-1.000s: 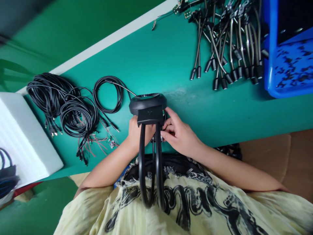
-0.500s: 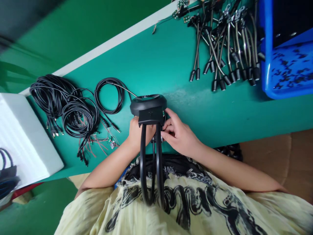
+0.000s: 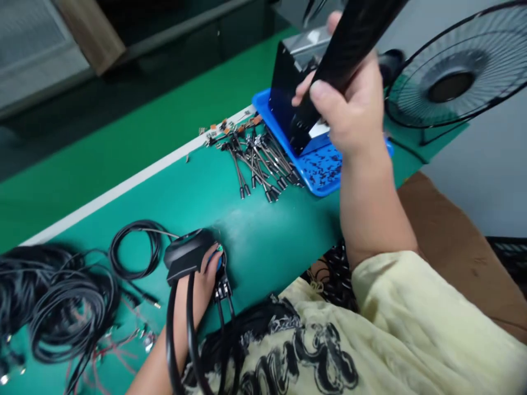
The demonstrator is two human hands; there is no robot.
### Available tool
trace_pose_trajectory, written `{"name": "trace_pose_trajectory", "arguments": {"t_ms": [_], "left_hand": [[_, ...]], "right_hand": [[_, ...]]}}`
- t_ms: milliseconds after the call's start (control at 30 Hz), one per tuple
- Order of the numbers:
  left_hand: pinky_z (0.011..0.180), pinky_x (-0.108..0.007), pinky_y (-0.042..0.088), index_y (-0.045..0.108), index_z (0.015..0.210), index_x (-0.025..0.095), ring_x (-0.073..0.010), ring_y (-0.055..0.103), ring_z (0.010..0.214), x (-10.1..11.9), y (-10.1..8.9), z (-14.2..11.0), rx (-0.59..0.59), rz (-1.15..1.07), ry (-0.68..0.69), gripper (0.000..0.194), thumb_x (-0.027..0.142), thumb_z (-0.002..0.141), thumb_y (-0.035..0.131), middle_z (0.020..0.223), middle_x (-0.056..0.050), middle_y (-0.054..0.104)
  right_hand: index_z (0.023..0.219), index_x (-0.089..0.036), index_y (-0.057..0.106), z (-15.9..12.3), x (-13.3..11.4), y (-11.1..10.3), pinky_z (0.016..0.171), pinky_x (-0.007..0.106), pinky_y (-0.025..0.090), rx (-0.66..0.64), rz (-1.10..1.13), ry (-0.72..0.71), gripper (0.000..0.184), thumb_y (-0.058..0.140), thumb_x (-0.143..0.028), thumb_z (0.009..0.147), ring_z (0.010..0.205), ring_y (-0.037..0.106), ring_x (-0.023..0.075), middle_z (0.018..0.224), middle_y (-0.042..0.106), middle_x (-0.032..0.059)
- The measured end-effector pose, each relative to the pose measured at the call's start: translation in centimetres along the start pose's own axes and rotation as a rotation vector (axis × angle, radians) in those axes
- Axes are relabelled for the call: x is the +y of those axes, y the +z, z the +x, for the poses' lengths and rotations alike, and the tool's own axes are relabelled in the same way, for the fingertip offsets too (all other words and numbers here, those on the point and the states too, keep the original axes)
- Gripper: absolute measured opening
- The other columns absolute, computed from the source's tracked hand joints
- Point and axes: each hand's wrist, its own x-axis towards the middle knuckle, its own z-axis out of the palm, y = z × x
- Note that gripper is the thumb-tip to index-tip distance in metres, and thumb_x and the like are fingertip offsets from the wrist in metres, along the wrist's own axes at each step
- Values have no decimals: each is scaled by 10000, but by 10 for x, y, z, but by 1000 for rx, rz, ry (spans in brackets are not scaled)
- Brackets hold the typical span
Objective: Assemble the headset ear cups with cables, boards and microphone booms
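Head view: toward 1 o'clock the right hand [image 3: 356, 109] has its grip around a long black object [image 3: 354, 41]; toward 8, a rounded black device [image 3: 187, 254] partly hides the left hand [image 3: 202, 288], grip unclear.

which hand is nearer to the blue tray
Right. The right hand is raised near the blue tray; the left hand is well to its left, at the black device.

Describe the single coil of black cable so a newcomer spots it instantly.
On the green table, find the black rounded device by the left hand. Just left of it lies the open ring of black cable. Unlike the thicker, messier cable piles farther left, its middle shows bare green.
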Motion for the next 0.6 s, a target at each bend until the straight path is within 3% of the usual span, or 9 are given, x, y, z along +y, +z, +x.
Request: {"name": "trace_pose_trajectory", "arguments": {"t_ms": [33, 100, 200, 300, 433, 600], "left_hand": [[828, -328, 560, 717, 1101, 222, -230, 712, 915, -2, -1, -1, -6, 16, 21, 312, 330, 956, 463, 1050, -69, 746], [761, -324, 571, 717, 1113, 266, -233, 716, 901, -4, -4, -2, -24, 40, 49, 311, 279, 941, 458, 1084, -55, 738], [685, -332, 577, 705, 1141, 328, -244, 719, 907, -4, -8, -4, -51, 46, 55, 348, 232, 908, 465, 1127, -31, 725], [647, -333, 582, 700, 1157, 344, -252, 723, 887, -3, -10, -2, -36, 38, 62, 359, 242, 877, 499, 1087, -23, 738], [579, -328, 568, 679, 1186, 366, -247, 728, 837, -3, -9, -1, -4, 72, 23, 376, 253, 875, 500, 1079, -7, 740], [630, -338, 572, 692, 1150, 349, -249, 728, 843, -3, -6, -1, 41, 102, 25, 329, 267, 893, 503, 1068, -10, 742]], "right_hand": [[1365, -177, 265, 8, 9, -1, 826, 263, 538, 51, 119, -21, 583, 428, -527, 927, 858, 622, 69, 1055, 633, -8], [1365, -184, 344, 19, 27, -5, 674, 187, 487, 188, 229, -32, 619, 351, -582, 891, 731, 602, 13, 932, 637, -96], [1338, -226, 425, 27, 57, -18, 580, 122, 412, 371, 283, -10, 525, 383, -507, 898, 636, 582, -51, 924, 636, -124], [1383, -239, 384, 31, 80, -29, 517, 108, 385, 419, 262, 49, 496, 495, -289, 902, 509, 521, -60, 780, 626, -127], [1402, -186, 319, 25, 85, -26, 504, 140, 374, 473, 273, 128, 623, 580, -164, 837, 461, 507, -20, 623, 544, -156], [1357, -196, 362, 1, 72, -18, 532, 161, 385, 448, 242, 199, 565, 595, -285, 851, 476, 504, -17, 612, 494, -149]]}}
